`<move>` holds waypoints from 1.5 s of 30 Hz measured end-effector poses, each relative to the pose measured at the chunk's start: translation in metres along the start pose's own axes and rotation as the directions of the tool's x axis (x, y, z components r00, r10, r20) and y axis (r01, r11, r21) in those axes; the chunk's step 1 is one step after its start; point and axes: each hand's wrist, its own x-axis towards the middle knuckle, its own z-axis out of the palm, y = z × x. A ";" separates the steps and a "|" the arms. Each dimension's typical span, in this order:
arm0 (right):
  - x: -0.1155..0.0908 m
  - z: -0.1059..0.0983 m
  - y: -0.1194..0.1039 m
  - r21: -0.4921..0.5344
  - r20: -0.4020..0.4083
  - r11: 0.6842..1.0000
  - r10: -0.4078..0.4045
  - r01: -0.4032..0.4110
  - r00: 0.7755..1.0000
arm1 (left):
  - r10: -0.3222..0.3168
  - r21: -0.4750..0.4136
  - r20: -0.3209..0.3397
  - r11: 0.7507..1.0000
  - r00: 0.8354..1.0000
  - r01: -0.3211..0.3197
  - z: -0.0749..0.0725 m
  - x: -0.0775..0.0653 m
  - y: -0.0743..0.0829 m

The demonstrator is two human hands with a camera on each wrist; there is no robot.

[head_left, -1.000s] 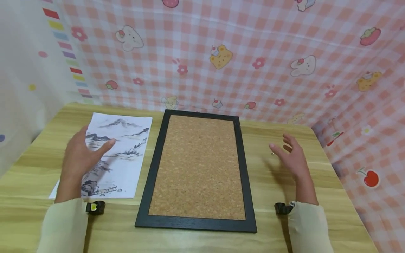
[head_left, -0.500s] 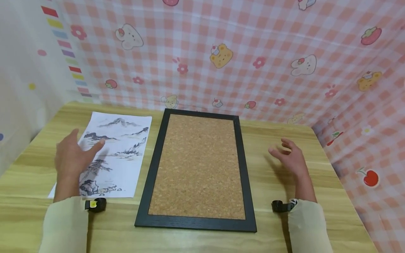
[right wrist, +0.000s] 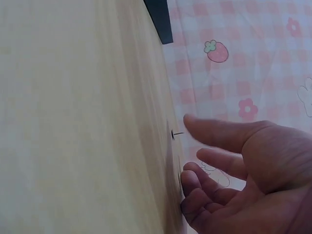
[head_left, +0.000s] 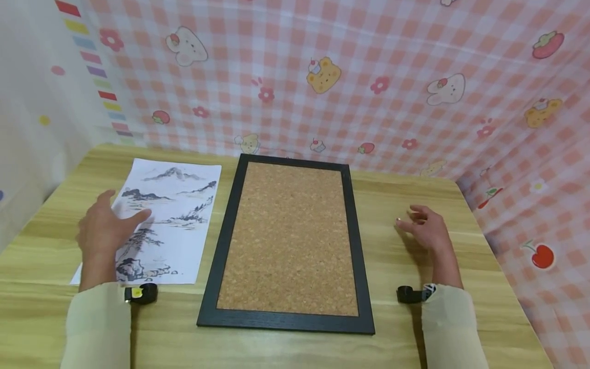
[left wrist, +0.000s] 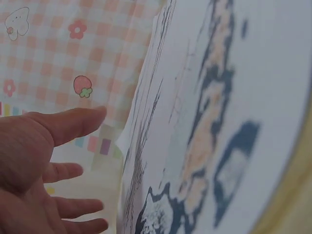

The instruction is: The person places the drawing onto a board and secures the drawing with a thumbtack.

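Note:
My left hand (head_left: 103, 225) hovers over the left side of a white sheet with an ink landscape painting (head_left: 180, 246), thumb and fingers spread and nothing in them. The same sheet (left wrist: 170, 117) fills much of the left wrist view, beside the hand (left wrist: 44, 165). To the right of the board, my right hand (head_left: 428, 230) is low over the table, fingers loosely bent and holding nothing. A thumbtack (right wrist: 178, 133) stands point up on the wood just off the thumb tip; in the head view its small shiny head overlaps the thumb tip.
A cork board (head_left: 290, 236) in a black frame lies in the middle of the wooden table (head_left: 286, 353), between the hands. Pink checked cloth (head_left: 286, 77) hangs behind the table and along its right side, white cloth on the left.
My left hand has shifted left over the sheet. The right hand has lowered, its fingers bending a little more beside the tack. The head view has tilted slightly down.

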 end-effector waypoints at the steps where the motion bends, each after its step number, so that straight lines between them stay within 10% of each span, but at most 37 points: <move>1: 0.000 -0.001 0.000 -0.006 -0.003 1.000 0.002 -0.002 1.000 | 0.006 0.001 0.010 1.000 1.000 -0.006 0.000 0.000 0.000; 39: 0.007 0.003 0.000 -0.183 -0.024 0.977 -0.115 0.108 0.993 | 0.113 0.053 0.000 0.992 0.994 -0.113 0.002 -0.002 0.004; 45: 0.006 0.005 -0.003 -0.175 -0.003 0.976 -0.132 0.129 0.991 | 0.038 -0.010 0.064 0.999 0.997 -0.038 -0.001 -0.002 0.005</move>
